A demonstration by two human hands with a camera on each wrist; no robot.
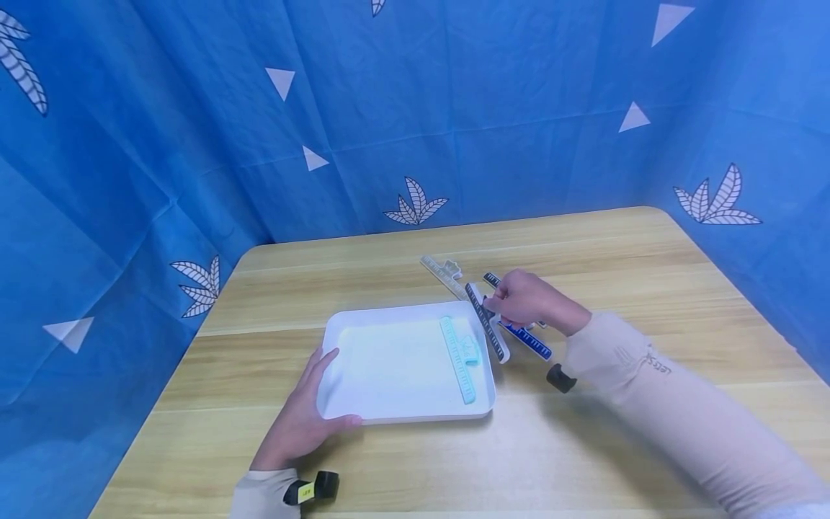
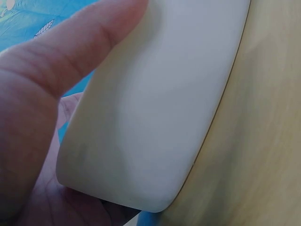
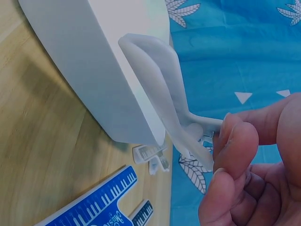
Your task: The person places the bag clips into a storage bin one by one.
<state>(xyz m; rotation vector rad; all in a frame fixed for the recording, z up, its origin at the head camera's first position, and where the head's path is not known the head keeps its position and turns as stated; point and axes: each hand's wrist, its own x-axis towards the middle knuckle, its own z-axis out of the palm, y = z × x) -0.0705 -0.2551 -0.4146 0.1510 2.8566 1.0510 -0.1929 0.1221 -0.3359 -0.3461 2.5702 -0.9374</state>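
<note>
My right hand (image 1: pixel 524 298) pinches a piano-key clip (image 1: pixel 488 322), black and white in the head view, by its handle. The clip is raised beside the right edge of a white tray (image 1: pixel 389 364); in the right wrist view its pale underside (image 3: pixel 160 80) shows. At the tray's near left corner, my left hand (image 1: pixel 306 414) holds the rim, with the thumb (image 2: pixel 89 40) along the front wall. A light turquoise clip (image 1: pixel 459 360) lies inside the tray on the right.
On the wooden table, a blue clip (image 1: pixel 528 341) and a black clip (image 1: pixel 491 279) lie around the right hand, partly hidden by it. A greyish clip (image 1: pixel 444 276) lies behind the tray. A blue patterned curtain (image 1: pixel 519 130) hangs past the table's far edge.
</note>
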